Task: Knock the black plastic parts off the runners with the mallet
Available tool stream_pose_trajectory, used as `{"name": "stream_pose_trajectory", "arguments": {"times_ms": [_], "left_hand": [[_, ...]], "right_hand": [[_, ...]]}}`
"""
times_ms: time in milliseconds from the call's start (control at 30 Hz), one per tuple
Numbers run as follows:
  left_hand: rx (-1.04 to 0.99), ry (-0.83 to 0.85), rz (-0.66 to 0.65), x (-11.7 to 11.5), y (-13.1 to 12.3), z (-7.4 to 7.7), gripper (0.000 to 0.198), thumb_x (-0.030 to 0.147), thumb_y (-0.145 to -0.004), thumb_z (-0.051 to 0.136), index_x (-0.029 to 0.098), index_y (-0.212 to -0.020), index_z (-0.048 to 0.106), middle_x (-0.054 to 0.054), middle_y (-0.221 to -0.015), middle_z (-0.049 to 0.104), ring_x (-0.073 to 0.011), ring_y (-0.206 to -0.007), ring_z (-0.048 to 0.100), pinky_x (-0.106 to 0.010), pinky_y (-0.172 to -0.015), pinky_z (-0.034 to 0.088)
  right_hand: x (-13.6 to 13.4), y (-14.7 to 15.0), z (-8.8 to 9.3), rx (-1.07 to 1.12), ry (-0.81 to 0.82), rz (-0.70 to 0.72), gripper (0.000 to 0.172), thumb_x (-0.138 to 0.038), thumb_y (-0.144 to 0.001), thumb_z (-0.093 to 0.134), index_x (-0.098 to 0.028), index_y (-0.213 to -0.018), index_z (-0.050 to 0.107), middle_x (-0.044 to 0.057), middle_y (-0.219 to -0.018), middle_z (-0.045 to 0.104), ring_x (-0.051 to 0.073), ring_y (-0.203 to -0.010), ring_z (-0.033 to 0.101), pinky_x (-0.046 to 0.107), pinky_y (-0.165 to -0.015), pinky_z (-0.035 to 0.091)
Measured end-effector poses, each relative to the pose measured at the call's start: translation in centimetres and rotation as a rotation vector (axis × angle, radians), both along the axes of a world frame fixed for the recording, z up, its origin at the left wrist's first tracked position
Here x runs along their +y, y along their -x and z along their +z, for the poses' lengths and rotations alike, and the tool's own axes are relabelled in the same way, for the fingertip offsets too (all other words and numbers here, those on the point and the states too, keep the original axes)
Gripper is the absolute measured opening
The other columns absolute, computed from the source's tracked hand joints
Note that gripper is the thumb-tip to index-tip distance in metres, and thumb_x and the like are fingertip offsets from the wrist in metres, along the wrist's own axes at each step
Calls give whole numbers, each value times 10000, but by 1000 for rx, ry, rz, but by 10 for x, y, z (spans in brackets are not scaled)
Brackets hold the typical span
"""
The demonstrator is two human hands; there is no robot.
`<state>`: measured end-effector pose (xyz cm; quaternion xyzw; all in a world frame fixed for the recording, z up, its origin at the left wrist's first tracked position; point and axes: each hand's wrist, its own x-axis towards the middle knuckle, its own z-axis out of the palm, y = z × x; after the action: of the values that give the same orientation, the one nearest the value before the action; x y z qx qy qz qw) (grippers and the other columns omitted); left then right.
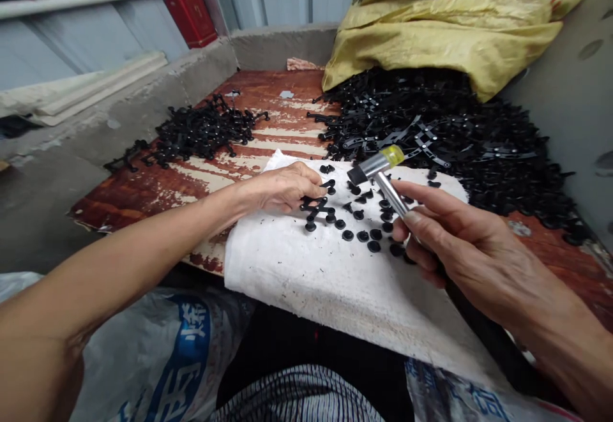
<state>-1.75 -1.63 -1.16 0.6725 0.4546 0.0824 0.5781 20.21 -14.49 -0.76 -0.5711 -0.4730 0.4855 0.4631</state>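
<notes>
Head view: two hands (282, 187) (472, 249), one hammer (378, 165)

The only view is worn on the person's head, facing forward and down, close above the left hand (282, 187) and right hand (464, 249), with the surface (282, 96) reaching away beyond them.

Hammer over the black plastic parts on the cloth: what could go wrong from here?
The hammer in the right hand hangs close to the left hand, so a missed blow could catch its fingers. Round black plastic pieces lying loose on the white cloth might bounce away and get lost in the black heap just beyond.
</notes>
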Motion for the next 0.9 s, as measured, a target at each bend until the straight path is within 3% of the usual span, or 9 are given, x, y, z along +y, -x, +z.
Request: {"name": "stream_pose_trajectory", "arguments": {"times_ms": [133, 233, 367, 500, 667, 800, 900], "left_hand": [[100, -125, 19, -8, -8, 11, 336, 183, -844, 603, 172, -540, 460, 58, -446, 352, -38, -357, 281, -210, -370, 162], [196, -185, 61, -14, -14, 19, 346, 129, -828, 590, 164, -509, 462, 60, -416, 342, -29, -338, 273, -206, -358, 153], [211, -173, 73, -15, -14, 19, 383, 112, -832, 577, 175, -488, 422, 62, -393, 335, -33, -327, 280, -204, -345, 169], [146, -92, 69, -11, -11, 13, 370, 136, -855, 572, 174, -507, 450, 70, -377, 323, -34, -313, 266, -198, -335, 159], [129, -108, 85, -7, -9, 6, 349, 145, -842, 586, 163, -517, 460, 54, -429, 414, -22, -310, 295, -186, -339, 178], [97, -108, 83, -5, -8, 2, 346, 160, -842, 599, 163, -520, 473, 68, -412, 386, -21, -308, 301, -176, -339, 182], [61, -88, 76, -6, -7, 5, 356, 146, -846, 593, 156, -506, 486, 68, -398, 385, -16, -299, 285, -179, -324, 168]], "right_hand": [[13, 5, 6, -413, -358, 24, 394, -181, -755, 627, -296, -1115, 739, 8, -672, 593, 143, -521, 477, 261, -459, 379], [24, 8, 5, -680, -485, 112, 451, -163, -784, 529, -262, -1188, 705, 45, -786, 662, 186, -597, 546, 334, -581, 445], [32, 9, 2, -872, -592, 117, 538, -178, -826, 445, -204, -1338, 607, 85, -842, 677, 227, -674, 594, 380, -654, 473], [34, 8, -2, -954, -531, 195, 521, -172, -830, 456, -229, -1322, 618, 73, -794, 672, 211, -601, 583, 358, -592, 471], [35, 8, -8, -1006, -637, 110, 540, -168, -873, 409, -199, -1395, 545, 96, -872, 682, 238, -747, 648, 371, -664, 524], [33, 8, -6, -1108, -683, 184, 491, -161, -906, 375, -121, -1344, 593, 103, -809, 680, 220, -664, 649, 363, -628, 537], [30, 10, 0, -1002, -850, 44, 475, -149, -922, 412, -89, -1371, 552, 112, -880, 697, 211, -731, 662, 353, -679, 552]]}}
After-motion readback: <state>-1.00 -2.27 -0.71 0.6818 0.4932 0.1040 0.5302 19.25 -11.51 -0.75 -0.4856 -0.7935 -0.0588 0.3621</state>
